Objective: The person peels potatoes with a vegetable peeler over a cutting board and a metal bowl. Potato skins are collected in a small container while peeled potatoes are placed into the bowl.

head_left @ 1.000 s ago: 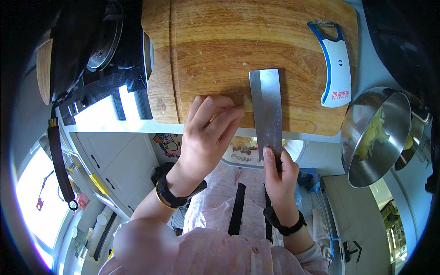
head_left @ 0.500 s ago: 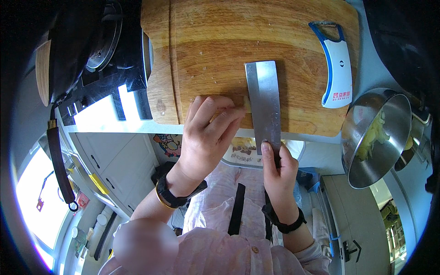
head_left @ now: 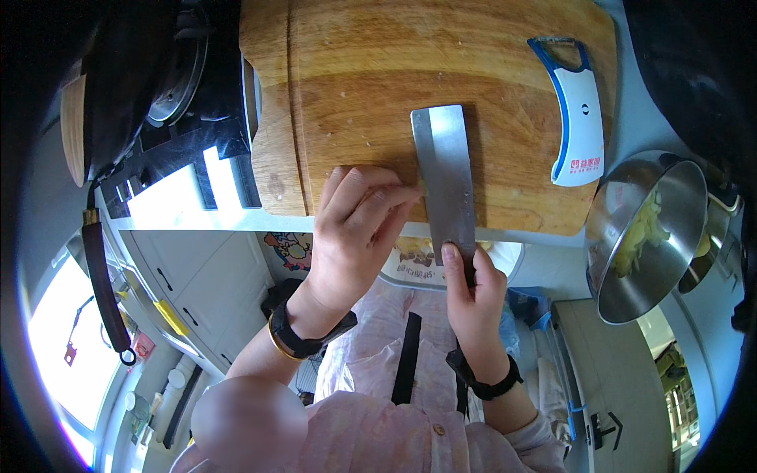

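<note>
My right hand (head_left: 477, 296) is closed round the handle of a cleaver (head_left: 446, 169), thumb at the base of the blade. The blade points away from me over the near part of a wooden cutting board (head_left: 371, 79). Just left of it, my left hand (head_left: 359, 217) rests on the board with curled fingers. Its fingertips pinch a small pale yellow piece of food (head_left: 423, 188) against the blade's left edge. Most of that piece is hidden by the fingers and blade, so its kind is unclear.
A white and blue peeler (head_left: 579, 118) lies at the board's right. Beyond it, a steel bowl (head_left: 686, 213) holds pale yellow-green food pieces (head_left: 643, 236). A white container (head_left: 410, 272) sits below the board's near edge. A dark stove (head_left: 189, 165) and pan are at the left.
The cleaver and my right hand have shifted slightly left, closer to my left fingertips. Less of the pale piece shows now. My left hand has hardly moved.
</note>
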Motion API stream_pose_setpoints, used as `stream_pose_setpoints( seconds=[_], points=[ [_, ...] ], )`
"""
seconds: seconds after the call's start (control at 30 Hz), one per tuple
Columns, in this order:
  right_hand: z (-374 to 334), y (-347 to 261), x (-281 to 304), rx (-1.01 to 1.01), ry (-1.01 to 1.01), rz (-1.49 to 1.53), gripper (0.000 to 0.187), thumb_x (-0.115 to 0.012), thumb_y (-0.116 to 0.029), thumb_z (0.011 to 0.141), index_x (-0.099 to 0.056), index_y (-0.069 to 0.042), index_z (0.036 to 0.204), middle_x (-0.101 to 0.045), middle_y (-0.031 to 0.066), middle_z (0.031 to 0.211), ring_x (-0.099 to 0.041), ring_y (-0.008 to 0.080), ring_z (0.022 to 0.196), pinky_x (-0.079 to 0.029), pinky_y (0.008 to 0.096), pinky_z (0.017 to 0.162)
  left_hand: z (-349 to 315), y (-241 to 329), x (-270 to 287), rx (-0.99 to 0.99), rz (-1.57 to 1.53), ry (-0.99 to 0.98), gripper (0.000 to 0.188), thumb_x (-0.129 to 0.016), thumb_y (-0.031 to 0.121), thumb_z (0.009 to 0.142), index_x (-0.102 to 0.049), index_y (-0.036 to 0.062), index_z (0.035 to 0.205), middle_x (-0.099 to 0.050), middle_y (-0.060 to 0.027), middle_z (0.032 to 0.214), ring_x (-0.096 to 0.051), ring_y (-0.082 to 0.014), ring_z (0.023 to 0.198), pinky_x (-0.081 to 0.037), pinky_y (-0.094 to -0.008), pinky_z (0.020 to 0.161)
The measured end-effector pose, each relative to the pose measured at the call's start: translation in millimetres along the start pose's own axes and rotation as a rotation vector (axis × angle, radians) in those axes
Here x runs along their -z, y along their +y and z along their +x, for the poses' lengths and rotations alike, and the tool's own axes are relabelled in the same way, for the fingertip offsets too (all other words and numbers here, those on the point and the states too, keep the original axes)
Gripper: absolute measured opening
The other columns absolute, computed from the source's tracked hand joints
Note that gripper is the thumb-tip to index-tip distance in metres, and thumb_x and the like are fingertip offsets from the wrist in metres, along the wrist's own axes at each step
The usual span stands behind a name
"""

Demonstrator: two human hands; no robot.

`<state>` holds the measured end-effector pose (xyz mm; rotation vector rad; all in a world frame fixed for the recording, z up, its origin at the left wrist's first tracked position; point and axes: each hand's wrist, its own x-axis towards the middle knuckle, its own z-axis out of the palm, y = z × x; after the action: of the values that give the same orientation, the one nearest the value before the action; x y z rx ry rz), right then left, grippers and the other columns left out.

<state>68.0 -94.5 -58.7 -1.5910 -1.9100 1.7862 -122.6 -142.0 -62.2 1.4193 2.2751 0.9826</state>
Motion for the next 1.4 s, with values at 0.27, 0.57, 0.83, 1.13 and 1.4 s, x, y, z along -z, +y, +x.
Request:
stream_pose_setpoints(
  seconds=[0.27,0.57,0.83,1.13,1.4],
  points=[
    [3,-6,-4,0.032,0.028,-0.013,0.024,-0.068,-0.019,0.105,-0.062,0.002,0.097,-0.07,0.0142,0.072,-0.072,0.0264,0.061,-0.052,0.0339,0.054,1,0,-1,0.017,-0.029,0.001,0.018,-0.085,-0.006,0.079,-0.078,0.0035,0.093,-0.069,-0.0073,0.097,-0.068,-0.0234,0.085,-0.057,-0.0334,0.069],
    [-3,1,-12,0.122,0.074,-0.036,0.022,-0.069,-0.018,0.104,-0.064,0.003,0.101,-0.07,0.017,0.073,-0.071,0.0319,0.061,-0.052,0.0371,0.055,0,1,-1,0.076,-0.066,-0.019,0.019,-0.084,-0.005,0.08,-0.077,0.0017,0.095,-0.068,-0.0103,0.102,-0.072,-0.0242,0.087,-0.06,-0.0336,0.074],
    [-15,-12,7,0.223,0.133,-0.248,0.023,-0.068,-0.016,0.103,-0.067,0.003,0.118,-0.071,0.0179,0.086,-0.071,0.0304,0.068,-0.052,0.0376,0.057,11,3,-4,0.094,-0.139,0.038,0.018,-0.08,-0.005,0.081,-0.074,0.0024,0.095,-0.066,-0.0111,0.098,-0.067,-0.0281,0.087,-0.055,-0.0366,0.074],
    [-24,-26,52,0.454,0.156,-0.499,0.053,-0.073,-0.002,0.09,-0.067,-0.011,0.142,-0.06,0.0087,0.099,-0.061,0.028,0.089,-0.051,0.0402,0.078,18,-3,35,0.139,-0.163,0.237,0.015,-0.075,-0.005,0.089,-0.075,0.0036,0.101,-0.069,-0.0076,0.1,-0.065,-0.0188,0.084,-0.052,-0.0293,0.07],
    [-29,-19,55,0.492,0.142,-0.556,0.057,-0.073,0.003,0.084,-0.072,-0.017,0.138,-0.059,0.0086,0.102,-0.061,0.0272,0.09,-0.05,0.0406,0.08,7,10,33,-0.437,0.266,-0.36,0.061,-0.061,0.068,0.091,-0.071,0.029,0.138,-0.049,0.0005,0.161,-0.044,-0.0296,0.143,-0.032,-0.0488,0.119]
  ],
)
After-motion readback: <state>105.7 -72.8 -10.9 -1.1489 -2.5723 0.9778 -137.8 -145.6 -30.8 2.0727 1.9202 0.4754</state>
